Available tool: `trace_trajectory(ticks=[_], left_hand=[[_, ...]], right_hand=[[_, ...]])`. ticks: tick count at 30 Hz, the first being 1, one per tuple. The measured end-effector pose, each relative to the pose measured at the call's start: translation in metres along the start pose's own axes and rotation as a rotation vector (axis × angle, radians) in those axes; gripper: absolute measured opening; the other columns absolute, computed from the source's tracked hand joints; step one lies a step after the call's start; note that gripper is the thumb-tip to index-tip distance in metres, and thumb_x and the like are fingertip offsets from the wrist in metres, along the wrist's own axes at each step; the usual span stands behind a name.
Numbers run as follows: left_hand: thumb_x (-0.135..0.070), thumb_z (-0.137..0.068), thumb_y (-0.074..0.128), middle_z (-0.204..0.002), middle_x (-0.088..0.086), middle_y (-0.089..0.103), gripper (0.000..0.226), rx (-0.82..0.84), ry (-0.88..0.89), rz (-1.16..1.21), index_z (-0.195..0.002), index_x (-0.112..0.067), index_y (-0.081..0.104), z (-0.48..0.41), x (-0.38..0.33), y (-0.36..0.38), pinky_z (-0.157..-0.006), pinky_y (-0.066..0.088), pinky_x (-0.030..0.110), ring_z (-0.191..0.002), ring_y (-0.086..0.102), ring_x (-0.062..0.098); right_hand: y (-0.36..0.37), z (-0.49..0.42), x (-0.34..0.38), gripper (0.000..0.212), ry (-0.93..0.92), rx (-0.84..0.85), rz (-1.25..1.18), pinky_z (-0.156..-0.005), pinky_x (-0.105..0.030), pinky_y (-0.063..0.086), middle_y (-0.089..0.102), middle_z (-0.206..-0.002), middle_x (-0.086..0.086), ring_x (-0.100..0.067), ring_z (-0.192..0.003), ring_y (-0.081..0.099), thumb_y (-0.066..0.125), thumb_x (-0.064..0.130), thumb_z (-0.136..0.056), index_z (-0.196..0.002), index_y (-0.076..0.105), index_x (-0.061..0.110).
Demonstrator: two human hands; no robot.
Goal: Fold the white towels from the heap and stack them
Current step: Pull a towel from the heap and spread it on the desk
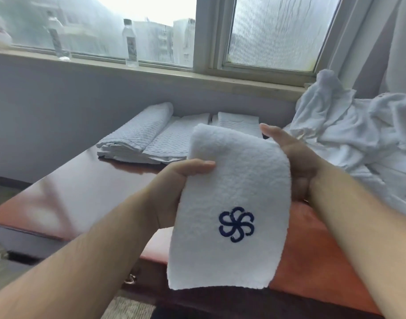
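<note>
Towel (231,180) folded, white with blue flower mark, left hand (174,192) pinching its left edge with the thumb on top, right hand (296,162) grasping its right edge, held above the table's (82,194) near edge.

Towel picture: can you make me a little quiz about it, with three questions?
1. True or false: the left hand and the right hand both hold the towel with the blue logo.
2. Where is the unfolded heap? A) left of the hands, B) right of the hands, C) on the floor.
3. Fill in: two clear ___ stand on the window sill.
Key: 1 true; 2 B; 3 bottles.
</note>
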State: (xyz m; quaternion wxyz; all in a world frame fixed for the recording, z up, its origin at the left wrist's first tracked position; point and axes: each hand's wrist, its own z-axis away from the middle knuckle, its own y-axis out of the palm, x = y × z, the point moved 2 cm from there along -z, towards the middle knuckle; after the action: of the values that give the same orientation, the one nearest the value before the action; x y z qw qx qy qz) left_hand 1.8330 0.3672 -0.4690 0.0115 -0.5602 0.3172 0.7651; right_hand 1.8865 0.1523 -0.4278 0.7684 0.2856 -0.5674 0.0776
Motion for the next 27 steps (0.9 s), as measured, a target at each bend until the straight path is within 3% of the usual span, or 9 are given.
trace_trajectory(ticks=[3,6,8,10,14,17,22,24,27], left_hand=[[-0.028,-0.077,0.067,-0.11,0.016,0.072,0.042,-0.017,0.032,-0.028,-0.111,-0.006,0.076,-0.006,-0.019,-0.019,-0.096,0.053,0.045,-0.096,0.07,0.033],[-0.029,-0.076,0.07,-0.114,0.016,0.071,0.045,-0.022,0.06,-0.042,-0.114,-0.007,0.075,-0.011,-0.037,-0.042,-0.092,0.057,0.044,-0.099,0.071,0.032],[-0.032,-0.075,0.073,-0.119,0.017,0.07,0.05,-0.017,0.071,-0.056,-0.119,-0.008,0.073,-0.015,-0.046,-0.06,-0.091,0.057,0.044,-0.103,0.07,0.033],[-0.034,-0.076,0.074,-0.123,0.017,0.069,0.05,-0.019,0.061,-0.086,-0.12,-0.009,0.073,-0.021,-0.05,-0.078,-0.093,0.056,0.044,-0.108,0.069,0.033],[-0.028,-0.084,0.071,-0.127,0.014,0.068,0.049,-0.107,0.034,-0.321,-0.129,-0.012,0.064,-0.034,-0.052,-0.111,-0.108,0.044,0.058,-0.118,0.065,0.033],[-0.027,-0.085,0.071,-0.123,0.012,0.071,0.048,-0.177,0.03,-0.311,-0.13,-0.015,0.058,-0.048,-0.059,-0.131,-0.102,0.051,0.054,-0.113,0.068,0.032],[-0.028,-0.087,0.07,-0.119,0.017,0.071,0.046,-0.199,0.136,-0.175,-0.13,-0.02,0.058,-0.079,-0.1,-0.147,-0.077,0.06,0.044,-0.103,0.071,0.036],[-0.028,-0.089,0.07,-0.118,0.018,0.071,0.044,-0.227,0.186,-0.172,-0.13,-0.018,0.058,-0.098,-0.124,-0.153,-0.074,0.06,0.045,-0.1,0.072,0.037],[-0.033,-0.096,0.065,-0.106,0.012,0.076,0.033,-0.434,0.141,-0.247,-0.123,-0.015,0.064,-0.13,-0.144,-0.17,-0.07,0.061,0.042,-0.093,0.075,0.031]], right_hand=[[0.008,-0.027,0.011,0.039,-0.032,0.034,0.124,-0.06,-0.029,0.058,0.071,-0.078,-0.003,-0.016,-0.068,0.069,0.044,0.021,-0.099,-0.086,0.081,0.013],[0.013,-0.059,0.02,0.04,-0.095,-0.05,0.086,-0.053,-0.03,0.055,0.066,-0.074,-0.007,-0.018,-0.06,0.066,0.043,0.011,-0.102,-0.083,0.077,0.005],[0.018,-0.082,0.026,0.027,-0.119,-0.11,0.07,-0.05,-0.028,0.051,0.055,-0.074,-0.006,-0.018,-0.056,0.058,0.044,0.007,-0.1,-0.088,0.067,0.005],[0.022,-0.106,0.031,0.015,-0.121,-0.161,0.041,-0.051,-0.027,0.051,0.051,-0.077,-0.006,-0.018,-0.059,0.056,0.046,0.009,-0.1,-0.104,0.06,0.008],[0.023,-0.15,0.027,0.028,-0.121,-0.261,0.017,-0.049,-0.031,0.053,0.059,-0.081,-0.011,-0.022,-0.057,0.062,0.046,0.006,-0.102,-0.123,0.061,-0.004],[0.019,-0.177,0.025,0.033,-0.13,-0.292,0.029,-0.046,-0.031,0.053,0.066,-0.079,-0.012,-0.022,-0.055,0.066,0.045,0.002,-0.104,-0.135,0.056,-0.001],[0.021,-0.221,0.068,0.036,-0.266,-0.242,0.066,-0.05,-0.03,0.055,0.073,-0.079,-0.009,-0.021,-0.063,0.072,0.044,0.003,-0.105,-0.138,0.056,0.009],[0.017,-0.25,0.095,0.032,-0.326,-0.245,0.049,-0.055,-0.032,0.057,0.075,-0.084,-0.009,-0.024,-0.069,0.073,0.047,0.008,-0.104,-0.134,0.06,0.011],[-0.001,-0.297,0.111,0.025,-0.24,-0.327,0.114,-0.07,-0.031,0.052,0.063,-0.09,-0.007,-0.024,-0.078,0.062,0.052,0.025,-0.103,-0.116,0.065,0.008]])
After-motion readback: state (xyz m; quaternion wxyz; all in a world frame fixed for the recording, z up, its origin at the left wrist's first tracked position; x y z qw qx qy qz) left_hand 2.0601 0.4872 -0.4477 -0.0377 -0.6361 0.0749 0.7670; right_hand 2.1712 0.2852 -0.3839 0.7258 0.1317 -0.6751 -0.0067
